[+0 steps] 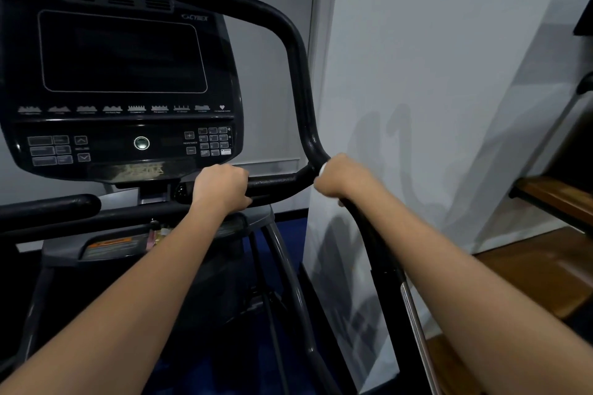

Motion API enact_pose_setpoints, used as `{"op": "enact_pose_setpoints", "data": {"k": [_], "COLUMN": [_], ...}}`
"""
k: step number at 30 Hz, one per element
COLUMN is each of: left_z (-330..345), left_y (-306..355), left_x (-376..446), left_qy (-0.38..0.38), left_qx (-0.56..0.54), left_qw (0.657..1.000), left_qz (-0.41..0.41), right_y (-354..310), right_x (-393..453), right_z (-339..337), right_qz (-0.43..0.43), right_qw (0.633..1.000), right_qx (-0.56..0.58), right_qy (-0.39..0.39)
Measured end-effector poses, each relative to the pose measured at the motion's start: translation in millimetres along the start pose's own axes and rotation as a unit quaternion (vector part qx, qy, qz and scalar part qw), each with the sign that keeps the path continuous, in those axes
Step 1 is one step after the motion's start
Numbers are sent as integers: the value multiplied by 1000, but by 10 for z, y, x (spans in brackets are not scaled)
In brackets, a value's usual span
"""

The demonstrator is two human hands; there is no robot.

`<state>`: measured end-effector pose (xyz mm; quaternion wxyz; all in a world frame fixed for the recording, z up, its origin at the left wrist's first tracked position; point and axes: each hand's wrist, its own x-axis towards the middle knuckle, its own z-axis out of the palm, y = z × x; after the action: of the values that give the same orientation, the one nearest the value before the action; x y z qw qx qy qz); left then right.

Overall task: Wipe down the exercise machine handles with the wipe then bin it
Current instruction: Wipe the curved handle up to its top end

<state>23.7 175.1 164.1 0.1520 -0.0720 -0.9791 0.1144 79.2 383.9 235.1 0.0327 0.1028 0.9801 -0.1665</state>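
White wipe (322, 169) showed inside the right hand (338, 178), whose fingers gripped it around the black handle (296, 80) rising up and leftward. The left hand (221, 186) gripped the horizontal bar (276, 182) below the console (122, 74).

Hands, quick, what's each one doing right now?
Left hand: closed around the handlebar.
Right hand: closed around the handle at its bend, wipe held against it.
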Motion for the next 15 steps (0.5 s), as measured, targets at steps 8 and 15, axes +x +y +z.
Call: {"op": "enact_pose_setpoints", "data": {"k": [8, 15], "left_z": [-35, -24], "left_y": [9, 10], "left_x": [-44, -33], "left_qy": [-1, 1], "left_qx": [5, -1], "left_qw": [1000, 1000], "left_qz": [0, -2], "right_y": [264, 968], "right_x": [40, -795], "right_z": [-49, 244], "right_qz": [-62, -81], "right_qw": [963, 911], "right_qx": [246, 399], "right_qy": [-93, -66]}}
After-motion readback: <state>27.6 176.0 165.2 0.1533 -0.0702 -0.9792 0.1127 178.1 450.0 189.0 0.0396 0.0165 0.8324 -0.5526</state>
